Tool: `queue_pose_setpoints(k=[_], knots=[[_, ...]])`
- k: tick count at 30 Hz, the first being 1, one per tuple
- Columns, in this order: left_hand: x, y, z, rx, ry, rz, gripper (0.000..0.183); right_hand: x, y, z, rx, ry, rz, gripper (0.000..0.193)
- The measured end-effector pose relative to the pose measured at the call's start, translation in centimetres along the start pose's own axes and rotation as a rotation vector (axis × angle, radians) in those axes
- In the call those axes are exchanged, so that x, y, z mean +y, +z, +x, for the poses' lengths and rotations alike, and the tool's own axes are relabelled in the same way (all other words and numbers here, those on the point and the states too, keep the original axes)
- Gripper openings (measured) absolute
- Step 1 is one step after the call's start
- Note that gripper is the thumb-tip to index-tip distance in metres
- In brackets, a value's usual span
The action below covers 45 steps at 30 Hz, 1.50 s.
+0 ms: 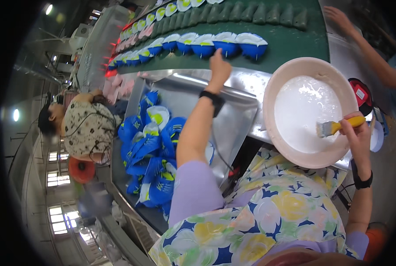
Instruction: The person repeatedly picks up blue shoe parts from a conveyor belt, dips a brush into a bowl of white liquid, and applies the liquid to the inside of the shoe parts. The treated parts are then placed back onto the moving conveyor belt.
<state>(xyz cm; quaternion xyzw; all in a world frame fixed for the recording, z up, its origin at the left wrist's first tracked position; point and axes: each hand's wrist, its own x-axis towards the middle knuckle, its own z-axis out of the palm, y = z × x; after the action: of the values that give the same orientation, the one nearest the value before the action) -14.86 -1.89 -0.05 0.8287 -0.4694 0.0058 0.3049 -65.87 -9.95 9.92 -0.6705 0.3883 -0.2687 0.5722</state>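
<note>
My left hand (220,69) reaches over the green conveyor belt (291,46), index finger stretched out and the other fingers curled. Its fingertip meets the near edge of a blue shoe upper (226,45) with a white and yellow-green inside; whether it presses on the upper, I cannot tell. More such uppers stand in a row along the belt. In my right hand (359,135) is a brush (339,127) with a yellow handle. Its bristles are over or in the white liquid inside a pale pink basin (281,137).
A metal tray (240,113) holds a heap of blue shoe uppers (151,150). Dark shoe lasts (260,14) line the belt's far part. One co-worker (89,126) is at the left; another person's arm (368,51) reaches in at upper right. A red and black object (362,95) lies beside the basin.
</note>
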Motion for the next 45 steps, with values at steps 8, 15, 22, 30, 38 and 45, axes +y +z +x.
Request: queue_pose_setpoints(k=[8, 15, 22, 30, 38, 45], knots=[[-15.9, -24.3, -20.6, -0.701, -0.381, 0.344, 0.055, -2.9, 1.6, 2.6, -0.085, -0.110, -0.262, 0.018], [-4.5, -22.7, -19.8, -0.725, -0.336, -0.001, 0.063, -2.6, 9.5, 3.5, -0.419, -0.330, -0.352, 0.023], [-4.6, -22.2, -22.4, -0.810, -0.012, 0.390, 0.058, -2.2, 6.8, 0.0, -0.453, -0.337, -0.621, 0.022], [-4.4, -21.1, -17.8, -0.378, -0.052, 0.126, 0.038, -1.9, 6.8, -0.5, -0.527, -0.567, -0.527, 0.022], [7.7, -18.5, -12.8, -0.415, -0.409, -1.003, 0.044, -3.2, 1.8, -0.2, -0.208, -0.436, -0.621, 0.019], [12.4, -12.8, -10.6, -0.324, -0.342, -1.354, 0.050, -2.3, -1.2, 0.3, -0.061, -0.381, -0.571, 0.017]])
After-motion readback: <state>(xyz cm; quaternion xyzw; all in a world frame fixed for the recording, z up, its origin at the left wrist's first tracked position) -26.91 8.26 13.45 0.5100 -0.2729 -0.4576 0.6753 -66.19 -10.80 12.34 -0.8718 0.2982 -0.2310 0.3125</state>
